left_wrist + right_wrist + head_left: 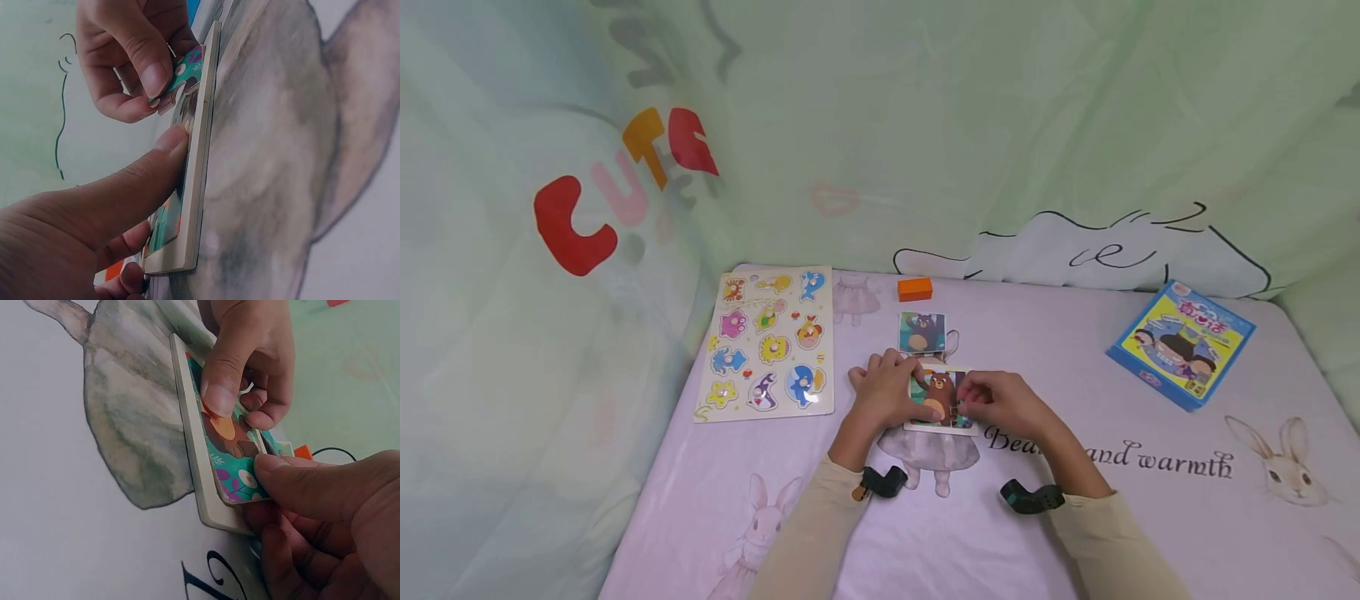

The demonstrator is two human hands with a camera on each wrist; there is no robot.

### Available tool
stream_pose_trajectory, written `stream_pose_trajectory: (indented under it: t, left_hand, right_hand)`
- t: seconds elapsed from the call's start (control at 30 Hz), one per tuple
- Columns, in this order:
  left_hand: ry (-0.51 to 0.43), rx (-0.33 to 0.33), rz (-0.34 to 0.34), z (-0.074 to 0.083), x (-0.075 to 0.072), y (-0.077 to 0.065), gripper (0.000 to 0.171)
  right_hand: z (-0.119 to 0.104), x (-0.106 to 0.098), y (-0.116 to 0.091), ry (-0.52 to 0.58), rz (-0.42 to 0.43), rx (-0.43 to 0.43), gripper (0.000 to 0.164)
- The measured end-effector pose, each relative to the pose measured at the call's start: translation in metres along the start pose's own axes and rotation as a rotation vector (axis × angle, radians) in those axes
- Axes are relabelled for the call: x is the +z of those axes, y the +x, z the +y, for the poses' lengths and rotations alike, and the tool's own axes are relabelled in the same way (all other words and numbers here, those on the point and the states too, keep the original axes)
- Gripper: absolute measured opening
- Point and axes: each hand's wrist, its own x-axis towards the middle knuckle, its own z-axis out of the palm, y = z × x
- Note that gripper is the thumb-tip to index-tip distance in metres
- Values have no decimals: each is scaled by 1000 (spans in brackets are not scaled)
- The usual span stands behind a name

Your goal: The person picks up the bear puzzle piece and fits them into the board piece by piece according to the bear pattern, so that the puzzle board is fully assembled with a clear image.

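A bear jigsaw puzzle (pixel 938 385) lies in a shallow white-framed tray (pixel 942 430) on the cloth. From its left side my left hand (pixel 887 390) holds it, thumb pressing on the bear's belly and fingers at the tray's edge. My right hand (pixel 1006 402) pinches a puzzle piece (pixel 239 478), green with purple and white flowers, at the lower right corner. In the left wrist view this piece (pixel 189 70) is tilted up out of the tray. Just beyond the tray lies a square picture card (pixel 922 332) of a bear.
On the left lies a peg puzzle board (pixel 782 350) with several sea animals. A small orange block (pixel 914 289) sits near the back curtain. A blue and yellow box (pixel 1182 343) stands at the right. Printed cloth (pixel 1075 542) covers the table, with curtains behind and at the left.
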Motion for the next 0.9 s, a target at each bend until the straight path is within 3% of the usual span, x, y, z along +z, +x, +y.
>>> stream_pose_trajectory:
  t: [0.37,0.9]
  left_hand:
    - [-8,16,8,-2,2,1,51]
    - [-18,32,12,-5,3,2,52]
  right_hand:
    - [-1,-2,1,-16,-35,10,10]
    - [0,3,3,-26,2,41,9]
